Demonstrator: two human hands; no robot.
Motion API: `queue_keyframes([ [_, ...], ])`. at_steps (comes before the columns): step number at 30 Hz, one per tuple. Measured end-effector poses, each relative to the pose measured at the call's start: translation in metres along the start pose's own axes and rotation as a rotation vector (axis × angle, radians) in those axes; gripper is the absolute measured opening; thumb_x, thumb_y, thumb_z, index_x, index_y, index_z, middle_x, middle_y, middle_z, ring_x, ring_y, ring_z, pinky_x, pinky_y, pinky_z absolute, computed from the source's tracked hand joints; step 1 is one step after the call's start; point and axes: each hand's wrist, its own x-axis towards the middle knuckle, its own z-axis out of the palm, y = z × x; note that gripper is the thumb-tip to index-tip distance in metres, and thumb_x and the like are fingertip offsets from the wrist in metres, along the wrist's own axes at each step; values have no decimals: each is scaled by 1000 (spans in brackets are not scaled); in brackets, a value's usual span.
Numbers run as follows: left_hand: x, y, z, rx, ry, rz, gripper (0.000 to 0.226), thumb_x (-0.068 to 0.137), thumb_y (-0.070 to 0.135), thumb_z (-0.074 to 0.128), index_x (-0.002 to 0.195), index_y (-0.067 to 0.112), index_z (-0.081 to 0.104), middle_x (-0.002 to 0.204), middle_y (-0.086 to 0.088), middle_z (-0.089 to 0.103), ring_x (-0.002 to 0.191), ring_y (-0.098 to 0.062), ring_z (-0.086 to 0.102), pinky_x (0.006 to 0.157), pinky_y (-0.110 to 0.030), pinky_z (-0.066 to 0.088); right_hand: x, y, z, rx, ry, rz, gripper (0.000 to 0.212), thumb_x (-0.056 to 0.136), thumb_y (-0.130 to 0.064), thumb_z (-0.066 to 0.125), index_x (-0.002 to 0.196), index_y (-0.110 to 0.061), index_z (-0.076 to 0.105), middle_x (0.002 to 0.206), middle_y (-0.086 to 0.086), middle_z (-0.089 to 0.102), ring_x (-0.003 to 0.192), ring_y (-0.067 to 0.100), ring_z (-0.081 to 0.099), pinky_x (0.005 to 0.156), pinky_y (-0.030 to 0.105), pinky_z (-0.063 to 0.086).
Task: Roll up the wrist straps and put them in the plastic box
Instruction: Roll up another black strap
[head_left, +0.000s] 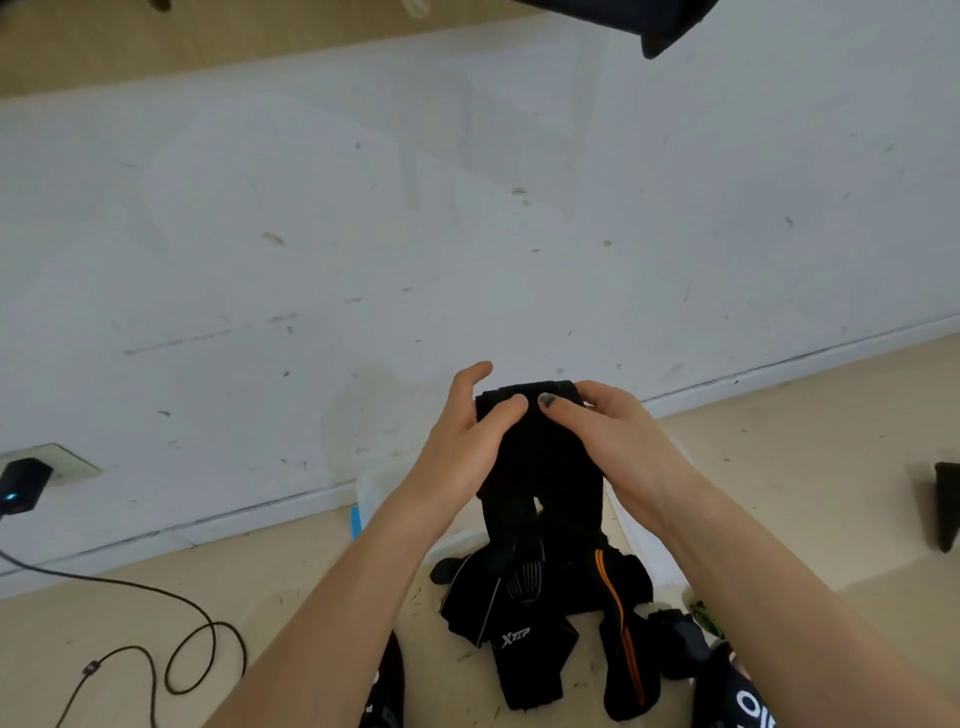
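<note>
I hold a black wrist strap (540, 457) up in front of me, its top end partly rolled and its tail hanging down. My left hand (462, 436) grips the left side of the roll, thumb on the front. My right hand (608, 431) pinches the right side of the roll. Below, a pile of black straps (545, 629) lies on the floor, one with an orange stripe, one with white lettering. A clear plastic box (374, 493) sits behind my forearms against the wall, mostly hidden.
A white scuffed wall (467, 208) fills the upper view, with a baseboard along the pale wood floor. A black cable (156, 649) loops at lower left, from a small black device (23, 483) plugged in at left. A dark object (945, 504) stands at far right.
</note>
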Motion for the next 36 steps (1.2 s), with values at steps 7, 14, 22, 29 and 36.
queue_keyframes([
  [7,1,0,7,-120,-11,-50,42,106,21,47,143,39,42,119,-2,67,89,-4,72,67,-18,54,-3,11,21,-139,68,17,19,106,-39,50,117,-25,57,109,1,72,97,15,72,90,40,60],
  [14,2,5,0,-156,98,-21,44,105,12,46,141,36,45,123,-4,62,101,-17,70,71,-25,57,-6,7,21,-140,-29,11,18,105,-38,54,106,-21,61,91,-1,68,79,12,68,77,34,55],
  [22,2,8,-4,-113,110,-43,38,103,26,54,136,42,47,125,3,60,108,-17,67,77,-29,56,-10,9,18,-105,-101,0,20,104,-29,57,111,-16,70,106,19,75,101,39,73,93,61,57],
  [29,2,9,-4,-149,118,-34,42,102,14,50,135,39,48,120,-4,62,102,-23,69,80,-36,61,-4,12,15,-59,-130,38,26,106,-29,54,119,-12,70,113,14,76,108,30,73,105,54,53],
  [36,1,9,-4,-180,76,-65,41,103,10,49,137,33,49,125,-5,60,101,-20,67,75,-30,57,-6,14,19,-87,-136,40,30,102,-37,56,122,-17,66,116,16,74,109,31,73,100,55,56],
])
